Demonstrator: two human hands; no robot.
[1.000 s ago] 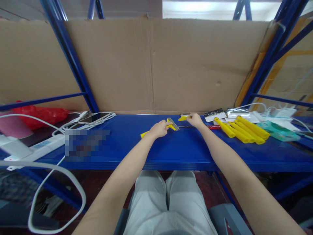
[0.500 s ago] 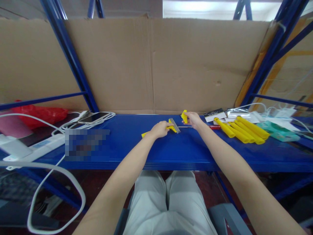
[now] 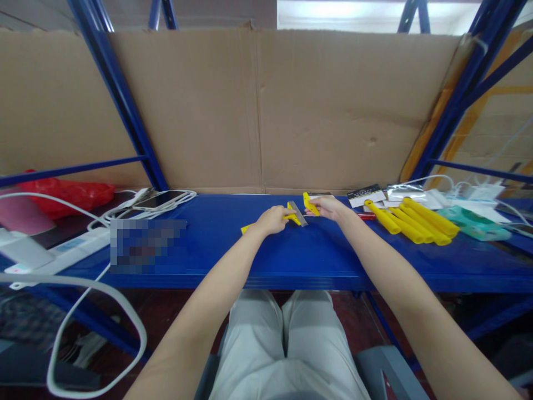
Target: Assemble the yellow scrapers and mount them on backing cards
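Observation:
My left hand (image 3: 272,220) is closed around a yellow scraper (image 3: 294,218) low over the blue tabletop. The scraper's metal blade (image 3: 298,213) points to the right, and its yellow handle end shows behind the hand. Just right of the blade, my right hand (image 3: 331,208) pinches a small, flat yellow plastic piece (image 3: 310,204), held tilted and apart from the blade. Under the right hand lies a thin metal shaft, and right of the wrist is a red handle (image 3: 367,216), partly hidden.
Several yellow tube-like handles (image 3: 420,222) lie at the right, beside a green plastic bag (image 3: 472,222) and a black-and-white card (image 3: 366,195). On the left are a white power strip (image 3: 79,250), coiled white cables and a red bag (image 3: 70,197). Cardboard (image 3: 258,111) backs the blue table (image 3: 291,261).
My right hand has brought the yellow piece slightly left and down, nearer the blade, and turned it to a different slant. My left hand and the scraper stay in place.

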